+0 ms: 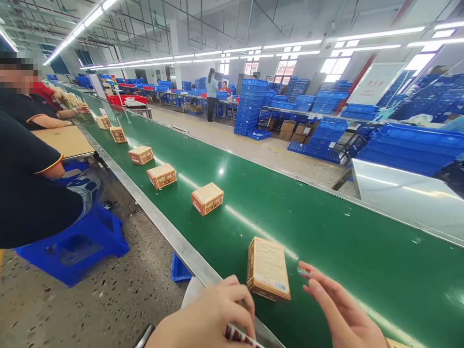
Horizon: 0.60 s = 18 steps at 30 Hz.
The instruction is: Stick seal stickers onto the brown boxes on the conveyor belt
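Observation:
An orange-and-cream carton (268, 266) lies on the green conveyor belt, its printed face with a barcode turned up. Left of its near corner is my left hand (213, 314), fingers curled over a narrow, dark-red and white printed strip (241, 334), partly hidden by the palm and the frame edge. On the carton's other side, my right hand (340, 309) has a small shiny piece like a sticker (303, 272) at its fingertips. Neither hand clearly touches the carton.
More cartons (207, 198) stand in a line up the conveyor belt (311, 217). A metal rail (174, 237) edges the belt. To the left, a co-worker (29, 179) sits on a blue stool (78, 246). Stacked blue crates (250, 106) stand beyond the belt.

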Available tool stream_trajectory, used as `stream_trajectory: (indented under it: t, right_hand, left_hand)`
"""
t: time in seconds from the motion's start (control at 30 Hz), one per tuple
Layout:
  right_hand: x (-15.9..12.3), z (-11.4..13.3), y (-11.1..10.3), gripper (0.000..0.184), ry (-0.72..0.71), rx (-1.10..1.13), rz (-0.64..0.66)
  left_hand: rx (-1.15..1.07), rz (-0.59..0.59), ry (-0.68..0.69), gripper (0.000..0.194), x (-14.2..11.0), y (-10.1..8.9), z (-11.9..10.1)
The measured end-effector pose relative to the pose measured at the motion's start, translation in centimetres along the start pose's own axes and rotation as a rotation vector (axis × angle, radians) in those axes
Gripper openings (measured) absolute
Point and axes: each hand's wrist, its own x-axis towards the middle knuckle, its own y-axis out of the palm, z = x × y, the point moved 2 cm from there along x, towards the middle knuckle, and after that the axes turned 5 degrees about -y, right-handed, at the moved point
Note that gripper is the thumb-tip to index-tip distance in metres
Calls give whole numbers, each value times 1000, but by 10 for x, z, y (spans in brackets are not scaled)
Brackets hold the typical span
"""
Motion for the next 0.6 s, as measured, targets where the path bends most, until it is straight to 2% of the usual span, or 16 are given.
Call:
stream_trajectory:
  t: [0.03, 0.1, 0.2, 0.33, 0.5, 0.6]
  right_hand:
    - [2, -6, 4, 47, 150, 85, -71]
    - [5, -14, 16, 58, 346, 238, -163]
    - [6, -17, 30, 57, 462, 372, -240]
    - [-1, -17, 34, 49, 481, 383, -298]
    - [-9, -16, 27, 46, 447, 304, -355]
    - [-10, -17, 19, 48, 424, 171, -332]
  left_hand:
    - [52, -11, 109, 10, 2, 4, 3]
    - [174, -29, 249, 13, 8, 13, 9]
    - [292, 12, 303, 13, 17, 28, 15]
    - [366, 80, 299, 12, 22, 41, 12]
    - [405, 81, 360, 13, 23, 45, 2]
    - [418, 71, 401, 14, 24, 49, -1]
